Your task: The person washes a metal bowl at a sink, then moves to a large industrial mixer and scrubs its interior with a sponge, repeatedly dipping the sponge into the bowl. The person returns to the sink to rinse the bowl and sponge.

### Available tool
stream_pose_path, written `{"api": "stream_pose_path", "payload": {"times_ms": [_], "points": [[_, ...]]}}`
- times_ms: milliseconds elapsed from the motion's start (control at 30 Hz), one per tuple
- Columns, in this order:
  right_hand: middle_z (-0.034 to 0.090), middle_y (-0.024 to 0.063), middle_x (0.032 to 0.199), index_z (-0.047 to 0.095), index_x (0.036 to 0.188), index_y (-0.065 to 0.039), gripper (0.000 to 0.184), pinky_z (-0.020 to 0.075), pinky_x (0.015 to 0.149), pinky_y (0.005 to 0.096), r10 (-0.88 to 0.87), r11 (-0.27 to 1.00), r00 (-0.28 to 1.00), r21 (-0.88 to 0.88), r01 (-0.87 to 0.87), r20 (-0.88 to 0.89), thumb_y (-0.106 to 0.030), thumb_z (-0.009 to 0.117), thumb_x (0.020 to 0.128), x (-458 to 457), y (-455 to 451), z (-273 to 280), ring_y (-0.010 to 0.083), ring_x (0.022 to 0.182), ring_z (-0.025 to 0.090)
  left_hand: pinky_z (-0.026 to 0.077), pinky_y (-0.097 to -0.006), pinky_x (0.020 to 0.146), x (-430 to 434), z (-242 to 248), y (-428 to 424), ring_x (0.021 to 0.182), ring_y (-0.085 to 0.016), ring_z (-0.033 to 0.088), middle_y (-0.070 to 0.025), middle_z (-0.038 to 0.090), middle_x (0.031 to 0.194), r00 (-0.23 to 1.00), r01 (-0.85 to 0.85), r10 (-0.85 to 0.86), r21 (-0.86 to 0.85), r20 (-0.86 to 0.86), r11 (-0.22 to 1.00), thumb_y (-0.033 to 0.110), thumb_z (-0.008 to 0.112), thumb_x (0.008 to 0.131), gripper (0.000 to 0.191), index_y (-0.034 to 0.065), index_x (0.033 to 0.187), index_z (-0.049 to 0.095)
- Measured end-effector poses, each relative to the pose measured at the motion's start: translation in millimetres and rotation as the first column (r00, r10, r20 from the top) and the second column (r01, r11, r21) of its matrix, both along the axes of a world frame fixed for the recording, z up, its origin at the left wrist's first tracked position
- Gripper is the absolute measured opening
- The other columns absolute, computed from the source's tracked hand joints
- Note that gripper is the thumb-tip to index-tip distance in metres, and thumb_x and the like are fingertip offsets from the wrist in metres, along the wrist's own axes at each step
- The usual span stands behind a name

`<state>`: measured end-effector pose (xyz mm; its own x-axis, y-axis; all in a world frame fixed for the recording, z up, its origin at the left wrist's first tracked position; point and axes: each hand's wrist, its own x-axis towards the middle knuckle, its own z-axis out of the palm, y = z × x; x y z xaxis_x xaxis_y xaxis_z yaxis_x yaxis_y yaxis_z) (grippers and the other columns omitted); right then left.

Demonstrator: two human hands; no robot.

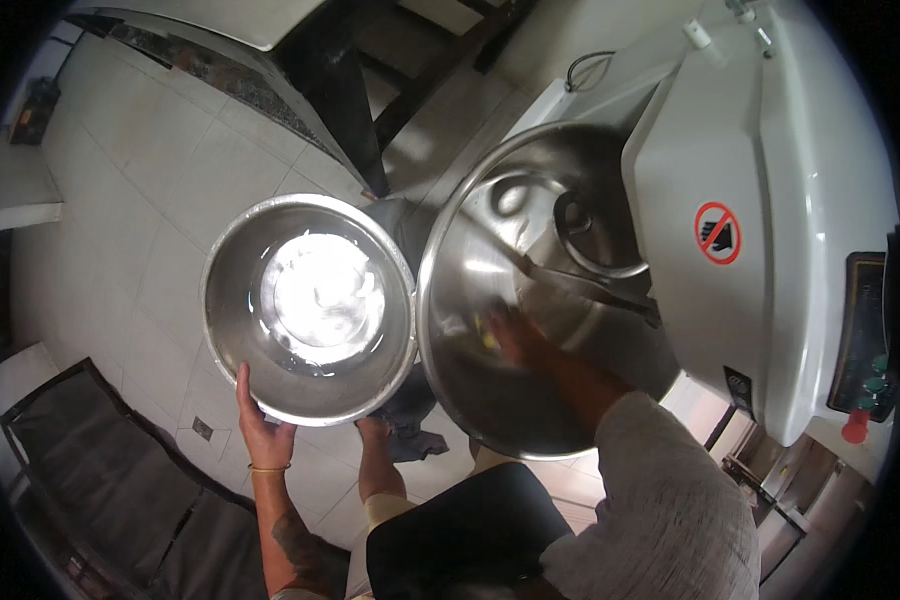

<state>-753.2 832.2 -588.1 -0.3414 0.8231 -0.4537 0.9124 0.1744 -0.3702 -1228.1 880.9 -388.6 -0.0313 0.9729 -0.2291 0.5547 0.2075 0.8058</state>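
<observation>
My left hand grips the near rim of a round stainless-steel basin, thumb and fingers at its lower left edge. Clear water lies in the basin and reflects bright light. The basin's right side meets the rim of a large steel mixer bowl. Inside that bowl, my right hand is at the left wall with a small yellow sponge under its fingers; both are motion-blurred. A spiral dough hook and a straight metal bar stand in the bowl, right of my hand.
The white mixer head overhangs the bowl's right side and bears a no-hands sign. Its control panel has a red knob. A dark-legged table stands beyond. Dark cloth hangs below the basin. A black-covered surface lies lower left.
</observation>
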Motion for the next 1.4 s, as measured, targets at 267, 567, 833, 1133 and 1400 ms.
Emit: {"api": "stream_pose_path", "payload": {"times_ms": [267,567,833,1133,1400], "points": [[0.059,0.0235,0.132,0.060,0.133,-0.002,0.045,0.0481,0.107,0.0512,0.028,1.000,0.968,-0.017,-0.024,0.251,-0.034,0.059,0.101,152.8,47.9,24.6,0.0379,0.123,0.059,0.040,-0.0426,0.120,1.1,-7.6,3.2,0.148,-0.030,0.042,-0.0173,0.035,0.164,0.991,0.052,-0.042,0.083,-0.124,0.995,0.004,0.086,0.073,0.109,0.0074,0.163,0.024],[0.063,0.0164,0.125,0.063,0.129,-0.004,0.047,0.0503,0.104,0.0472,-0.101,0.993,0.987,-0.055,0.108,0.126,-0.040,0.064,0.098,105.4,21.3,2.7,0.0305,0.119,0.062,0.038,-0.0423,0.121,2.3,-11.9,-2.9,0.148,-0.030,0.042,-0.0155,0.032,0.166,0.992,0.018,-0.002,0.118,-0.128,0.993,0.007,0.088,0.073,0.113,0.0080,0.164,0.021],[0.064,0.0121,0.124,0.064,0.129,-0.007,0.047,0.0499,0.105,0.0445,0.122,0.992,0.948,-0.027,-0.120,0.293,-0.041,0.065,0.096,178.6,-12.2,30.1,0.0265,0.120,0.062,0.033,-0.0431,0.123,1.9,-14.3,-8.3,0.152,-0.030,0.035,-0.0161,0.026,0.169,0.998,-0.023,0.030,0.129,-0.057,0.991,0.010,0.087,0.074,0.114,0.0063,0.165,0.018],[0.058,0.0142,0.141,0.062,0.139,-0.017,0.044,0.0411,0.116,0.0447,-0.278,0.909,0.961,-0.323,0.263,0.000,-0.030,0.062,0.096,85.3,-41.6,32.1,0.0309,0.134,0.054,0.054,-0.0401,0.099,7.0,-7.1,-55.2,0.118,-0.029,0.063,-0.0241,0.047,0.148,0.948,-0.277,0.280,-0.037,0.155,0.960,0.006,0.080,0.082,0.110,0.0087,0.166,0.009],[0.059,0.0181,0.130,0.053,0.137,-0.008,0.045,0.0549,0.097,0.0511,-0.152,0.978,0.980,0.164,0.130,0.131,-0.005,0.056,0.092,7.8,73.3,38.9,0.0374,0.120,0.062,0.054,-0.0397,0.088,35.2,-16.1,-223.4,0.103,-0.026,0.065,-0.0205,0.056,0.132,0.979,-0.175,0.203,-0.526,-0.005,0.832,0.007,0.074,0.087,0.099,0.0116,0.166,0.015]]}}
